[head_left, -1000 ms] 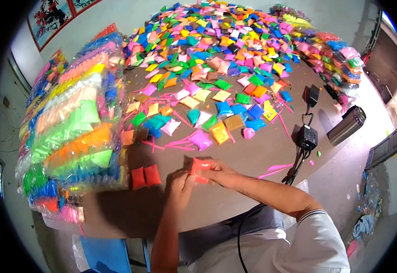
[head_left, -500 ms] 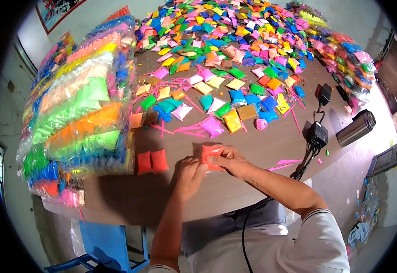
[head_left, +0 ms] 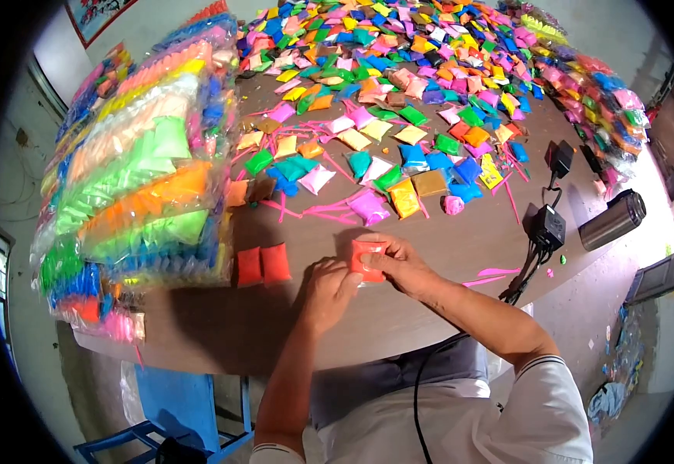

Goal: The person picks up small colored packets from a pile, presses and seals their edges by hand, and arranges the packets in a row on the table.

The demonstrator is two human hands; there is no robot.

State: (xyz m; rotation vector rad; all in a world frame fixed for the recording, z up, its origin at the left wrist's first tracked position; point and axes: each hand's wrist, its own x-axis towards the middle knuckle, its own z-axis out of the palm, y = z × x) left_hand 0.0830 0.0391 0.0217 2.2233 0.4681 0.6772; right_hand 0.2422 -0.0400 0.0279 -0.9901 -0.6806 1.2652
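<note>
Two red packets [head_left: 263, 265] lie flat and side by side on the table [head_left: 383, 317], between the bags [head_left: 132, 185] and the hands; I take it they sit there so as not to mix with the many-coloured pile [head_left: 399, 46] at the far side. The held packet [head_left: 364, 249], also red, is up in front of the person, above the table's near part, turned with its broad face to my camera, probably because that lets both hands reach its edges.

On my feed the right hand [head_left: 400, 264] is closed on it, thumb pressed across the face and fingers behind. The left hand [head_left: 328, 288] is half closed, fingers bent, thumb at the packet's lower left edge; whether it pinches or merely steadies there, I cannot tell. Pink strips [head_left: 329, 210] lie beyond, touched by neither hand.
</note>
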